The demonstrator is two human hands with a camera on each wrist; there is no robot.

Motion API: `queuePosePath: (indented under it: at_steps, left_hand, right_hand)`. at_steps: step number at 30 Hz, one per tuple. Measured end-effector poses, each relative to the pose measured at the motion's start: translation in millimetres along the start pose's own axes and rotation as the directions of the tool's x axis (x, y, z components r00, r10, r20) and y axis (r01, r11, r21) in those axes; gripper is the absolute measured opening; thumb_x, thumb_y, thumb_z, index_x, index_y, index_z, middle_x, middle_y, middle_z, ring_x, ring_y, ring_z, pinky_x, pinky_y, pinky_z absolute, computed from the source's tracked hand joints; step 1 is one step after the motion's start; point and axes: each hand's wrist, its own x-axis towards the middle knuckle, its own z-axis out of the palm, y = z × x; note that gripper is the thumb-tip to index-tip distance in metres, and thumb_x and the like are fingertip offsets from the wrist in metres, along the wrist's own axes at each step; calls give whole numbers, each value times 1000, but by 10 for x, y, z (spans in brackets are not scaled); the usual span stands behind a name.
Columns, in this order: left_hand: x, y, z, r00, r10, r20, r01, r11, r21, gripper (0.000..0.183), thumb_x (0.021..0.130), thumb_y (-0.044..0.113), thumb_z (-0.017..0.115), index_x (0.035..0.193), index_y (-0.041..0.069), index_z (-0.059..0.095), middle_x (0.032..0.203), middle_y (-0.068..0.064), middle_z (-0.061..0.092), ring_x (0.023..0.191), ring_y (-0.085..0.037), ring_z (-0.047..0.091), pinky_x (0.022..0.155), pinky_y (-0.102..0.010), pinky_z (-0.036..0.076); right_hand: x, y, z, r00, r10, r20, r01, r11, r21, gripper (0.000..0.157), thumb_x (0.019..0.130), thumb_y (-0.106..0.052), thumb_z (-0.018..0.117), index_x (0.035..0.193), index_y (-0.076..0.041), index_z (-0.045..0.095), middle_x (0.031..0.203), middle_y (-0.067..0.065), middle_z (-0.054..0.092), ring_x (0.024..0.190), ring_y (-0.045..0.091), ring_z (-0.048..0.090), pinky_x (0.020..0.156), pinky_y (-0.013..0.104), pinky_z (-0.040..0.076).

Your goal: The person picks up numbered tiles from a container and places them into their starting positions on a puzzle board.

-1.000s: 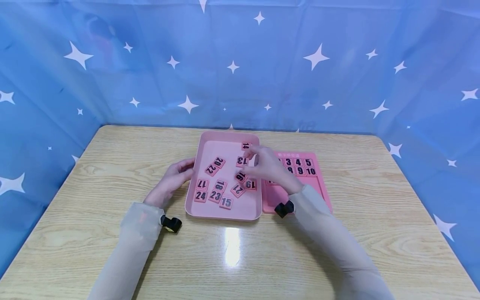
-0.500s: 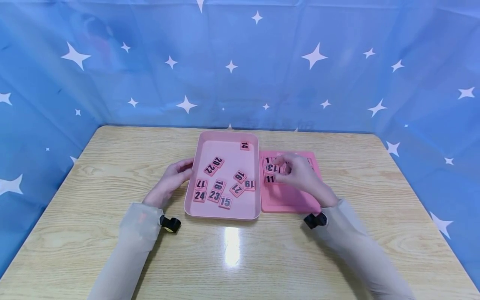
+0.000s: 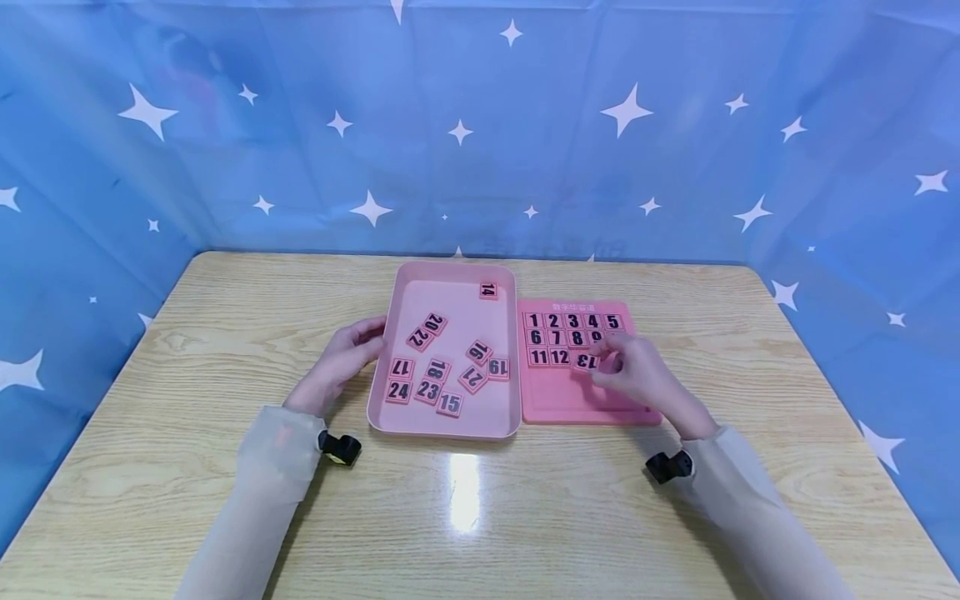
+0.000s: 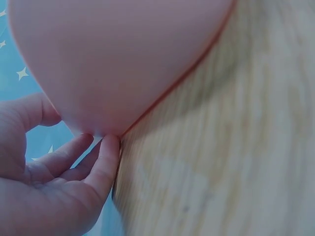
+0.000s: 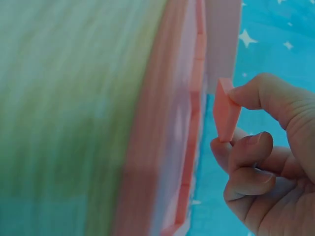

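Note:
My right hand [image 3: 636,367] pinches a pink number tile [image 3: 585,361] between thumb and fingers. The tile is marked 13, and its digits appear upside down in the head view. It overlaps the third row of the pink number board [image 3: 551,396], just right of the 12. Seen from the right wrist, the tile [image 5: 226,113] stands off the board's row of tiles [image 5: 194,108]. My left hand [image 3: 341,362] rests its fingertips against the left side of a light pink tray [image 3: 442,425]; the left wrist view shows them at the tray's wall [image 4: 123,64].
Several loose tiles lie in the tray, among them the 14 tile [image 3: 488,290] at the top right and the 15 tile [image 3: 450,404] near the front. Rows of tiles from 1 to 12 fill the board's upper part. A starry blue curtain [image 3: 450,167] hangs behind the wooden table [image 3: 225,333].
My right hand has taken the 13 tile out of the tray and carried it rightward over the board, past the 11 and 12. The left hand has stayed at the tray's side.

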Motion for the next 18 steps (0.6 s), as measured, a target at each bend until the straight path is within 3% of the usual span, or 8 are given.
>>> queuePosePath:
  at_steps: [13,18]
  left_hand:
    - [-6,12,-2,1000,-22,1,22,1000,-7,48,94,1,45,140,-8,33,136,-28,41,122,-34,42,88,-16,44]
    - [-9,7,-6,1000,-11,10,11,1000,-14,48,94,1,45,140,-9,33,136,-29,41,122,-35,42,89,-16,45]
  right_hand:
    - [-43,101,17,994,96,59,-90,992,-92,18,69,-1,75,82,2,63,69,6,61,61,14,53,56,26,47]
    - [-12,50,19,979,190,74,-180,975,-127,19,73,-10,76,78,1,61,71,7,60,62,16,52,58,29,45]
